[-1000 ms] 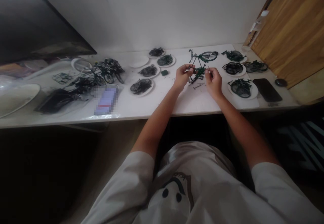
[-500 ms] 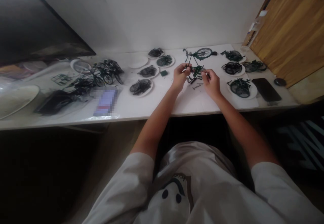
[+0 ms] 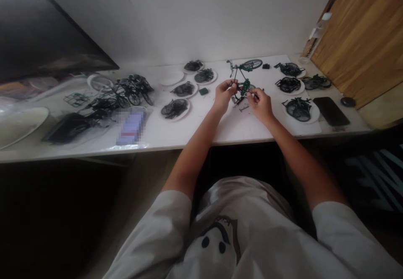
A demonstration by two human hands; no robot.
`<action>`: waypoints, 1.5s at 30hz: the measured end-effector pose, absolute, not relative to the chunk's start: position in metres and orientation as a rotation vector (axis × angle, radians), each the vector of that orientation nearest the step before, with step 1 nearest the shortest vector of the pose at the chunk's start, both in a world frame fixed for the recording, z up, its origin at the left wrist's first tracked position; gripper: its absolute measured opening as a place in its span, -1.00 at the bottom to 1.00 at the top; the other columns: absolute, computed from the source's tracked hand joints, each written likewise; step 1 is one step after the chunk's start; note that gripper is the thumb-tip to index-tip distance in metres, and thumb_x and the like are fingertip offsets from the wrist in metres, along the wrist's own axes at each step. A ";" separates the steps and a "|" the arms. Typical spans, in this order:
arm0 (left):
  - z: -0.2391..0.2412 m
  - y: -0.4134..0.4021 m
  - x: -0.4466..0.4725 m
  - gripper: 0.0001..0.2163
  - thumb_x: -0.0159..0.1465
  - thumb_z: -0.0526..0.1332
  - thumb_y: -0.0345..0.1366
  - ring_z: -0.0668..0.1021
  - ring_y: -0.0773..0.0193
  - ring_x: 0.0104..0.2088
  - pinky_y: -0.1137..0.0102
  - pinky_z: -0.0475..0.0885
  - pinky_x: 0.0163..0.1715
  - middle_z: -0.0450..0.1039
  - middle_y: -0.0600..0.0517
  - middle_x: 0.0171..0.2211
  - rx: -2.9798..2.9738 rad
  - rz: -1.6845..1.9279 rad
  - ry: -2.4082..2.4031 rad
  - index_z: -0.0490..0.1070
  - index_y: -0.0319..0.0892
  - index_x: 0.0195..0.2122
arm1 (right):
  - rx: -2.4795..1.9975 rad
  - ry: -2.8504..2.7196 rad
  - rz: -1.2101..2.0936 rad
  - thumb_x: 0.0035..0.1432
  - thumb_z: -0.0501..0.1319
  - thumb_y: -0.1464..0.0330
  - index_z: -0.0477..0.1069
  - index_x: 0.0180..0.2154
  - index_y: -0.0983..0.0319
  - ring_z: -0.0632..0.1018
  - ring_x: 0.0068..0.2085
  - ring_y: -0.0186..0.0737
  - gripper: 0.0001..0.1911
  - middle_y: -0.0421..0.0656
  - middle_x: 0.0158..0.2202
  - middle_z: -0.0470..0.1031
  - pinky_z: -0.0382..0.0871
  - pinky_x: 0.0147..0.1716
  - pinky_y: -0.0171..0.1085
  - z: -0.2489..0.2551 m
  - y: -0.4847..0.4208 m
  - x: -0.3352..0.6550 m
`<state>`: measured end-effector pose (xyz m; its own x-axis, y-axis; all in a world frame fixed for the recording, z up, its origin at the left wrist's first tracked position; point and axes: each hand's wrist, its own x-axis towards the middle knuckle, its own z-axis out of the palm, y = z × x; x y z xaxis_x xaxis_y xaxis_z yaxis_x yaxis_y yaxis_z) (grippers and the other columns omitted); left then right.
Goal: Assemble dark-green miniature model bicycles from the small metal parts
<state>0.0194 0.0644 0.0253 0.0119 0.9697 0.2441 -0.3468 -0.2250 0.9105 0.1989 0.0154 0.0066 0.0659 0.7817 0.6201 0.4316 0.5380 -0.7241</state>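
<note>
A green miniature bicycle stands tilted over the white board, one wheel pointing towards the wall. My left hand is closed on its frame, thumb and fingers pinched together. At the bicycle's lower right, my right hand has its fingers drawn together by the green chain-side part. A thin dark piece shows by those fingers; what they hold is too small to make out. Beneath the hands lie small loose parts. Beyond the wheel rests a small black piece, and left of my left hand a small green piece.
White plates with bicycle parts stand to the left; more plates stand right, beside a phone. Several assembled bicycles crowd the far left near a purple box. A bottle stands at the back right.
My right hand has shifted slightly left and inward along the bicycle. The bicycle has turned a little, so its far wheel looks narrower and sits farther from the black piece.
</note>
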 end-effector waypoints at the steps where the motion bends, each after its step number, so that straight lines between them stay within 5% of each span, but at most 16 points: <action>1: 0.025 0.064 0.020 -0.93 0.36 0.47 -0.38 0.70 0.34 -0.28 0.39 0.58 -0.16 0.63 0.06 -0.29 1.132 1.482 0.776 0.62 -0.10 -0.23 | -1.061 -1.564 0.378 0.33 0.16 -0.46 0.50 -0.21 0.09 0.60 -0.30 -0.08 -0.25 -0.06 -0.25 0.67 0.65 -0.20 -0.08 0.006 0.015 0.199; 19: 0.031 0.059 0.021 -0.85 0.32 0.55 -0.28 0.60 0.41 -0.39 0.43 0.56 -0.20 0.66 0.07 -0.33 1.113 1.365 0.724 0.63 -0.11 -0.17 | -1.023 -1.526 0.498 0.23 0.28 -0.46 0.48 -0.22 0.10 0.64 -0.25 -0.09 -0.26 -0.08 -0.23 0.68 0.66 -0.17 -0.09 0.009 0.013 0.195; 30: 0.028 0.060 0.019 -0.70 0.23 0.63 -0.22 0.81 0.24 -0.15 0.45 0.59 -0.19 0.74 0.01 -0.19 1.116 1.293 0.717 0.64 -0.10 -0.10 | -1.035 -1.454 0.407 0.33 0.19 -0.41 0.37 -0.16 0.08 0.63 -0.20 -0.07 -0.32 -0.10 -0.23 0.62 0.57 -0.14 -0.10 0.003 0.024 0.200; 45: 0.027 0.057 0.019 -0.63 0.20 0.65 -0.22 0.80 0.21 -0.14 0.41 0.50 -0.19 0.77 -0.05 -0.10 1.102 1.208 0.681 0.57 -0.14 -0.08 | -1.042 -1.463 0.443 0.36 0.20 -0.40 0.39 -0.13 0.08 0.56 -0.32 -0.14 -0.32 -0.20 -0.34 0.55 0.47 -0.23 -0.14 -0.001 0.025 0.203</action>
<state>0.0190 0.0573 0.0267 0.2646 0.9553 0.1319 -0.3818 -0.0219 0.9240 0.2028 0.0252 -0.0010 0.1289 0.7983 0.5883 0.3384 0.5223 -0.7828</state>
